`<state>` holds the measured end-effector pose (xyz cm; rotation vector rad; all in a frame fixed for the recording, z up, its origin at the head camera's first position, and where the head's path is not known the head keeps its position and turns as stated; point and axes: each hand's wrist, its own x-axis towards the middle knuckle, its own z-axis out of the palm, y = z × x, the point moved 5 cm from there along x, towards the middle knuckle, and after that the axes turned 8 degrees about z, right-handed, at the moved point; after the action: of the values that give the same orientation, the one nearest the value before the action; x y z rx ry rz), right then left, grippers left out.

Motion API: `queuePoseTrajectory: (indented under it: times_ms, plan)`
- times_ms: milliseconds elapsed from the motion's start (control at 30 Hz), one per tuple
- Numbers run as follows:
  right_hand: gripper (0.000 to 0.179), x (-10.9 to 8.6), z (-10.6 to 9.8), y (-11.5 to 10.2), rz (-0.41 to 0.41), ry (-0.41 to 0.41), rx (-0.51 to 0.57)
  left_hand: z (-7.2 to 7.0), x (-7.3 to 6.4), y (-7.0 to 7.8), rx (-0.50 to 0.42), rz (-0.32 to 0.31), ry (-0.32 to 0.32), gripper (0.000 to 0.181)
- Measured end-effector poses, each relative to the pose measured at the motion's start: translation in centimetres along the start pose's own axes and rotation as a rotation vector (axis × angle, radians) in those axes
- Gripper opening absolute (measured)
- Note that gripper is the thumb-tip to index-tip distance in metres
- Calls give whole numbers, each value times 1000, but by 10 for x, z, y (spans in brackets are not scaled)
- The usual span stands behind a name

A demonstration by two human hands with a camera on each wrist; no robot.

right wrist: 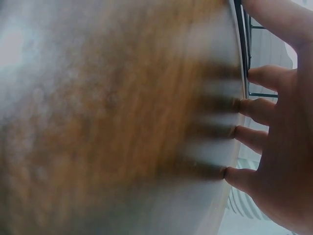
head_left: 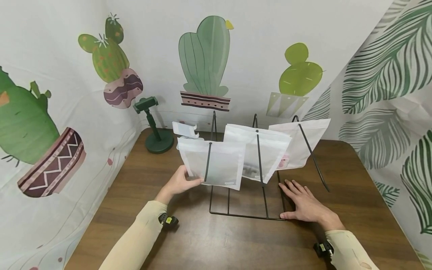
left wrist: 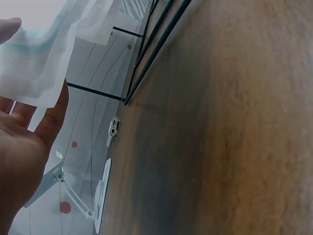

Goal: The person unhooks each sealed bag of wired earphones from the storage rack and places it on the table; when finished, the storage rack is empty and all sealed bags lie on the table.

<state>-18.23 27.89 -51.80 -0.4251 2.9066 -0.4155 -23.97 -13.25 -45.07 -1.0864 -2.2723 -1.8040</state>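
A black wire display rack point(head_left: 248, 216) stands on the table, its long hooks slanting forward. On the left hook hangs a white, translucent zip pouch point(head_left: 222, 161). My left hand point(head_left: 179, 182) pinches that pouch by its lower left corner, the thumb in front and the fingers behind, as the left wrist view also shows. Another white pouch point(head_left: 258, 148) hangs on the middle hook, with something grey inside. The right hook carries a third pouch point(head_left: 303, 138) with a pink print. Beside the rack's base, my right hand point(head_left: 303, 200) rests on the table with spread fingers, its thumb at the base's front right corner.
At the back left is a dark green phone stand point(head_left: 158, 140) on a round base. Next to it, behind the left pouch, stands a white folding stand point(head_left: 185, 129), partly hidden. A cactus-print cloth point(head_left: 152, 56) hangs behind the wooden table point(head_left: 209, 247).
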Motion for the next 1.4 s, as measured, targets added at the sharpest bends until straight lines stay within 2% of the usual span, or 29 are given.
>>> queuePoseTrajectory:
  times_ms: [300,633,1033,1400]
  plan:
    - [106,2,4,3,10,-17,-2,1,-2,0,1,-3,-6,22]
    - [105,1,1,1,-18,20,-1,2,-5,5,-4,12,-15,27]
    - [106,1,1,2,-2,6,1,3,-10,10,22,-12,-29,29]
    - [107,2,3,3,3,-9,-3,4,-12,13,22,8,-29,28]
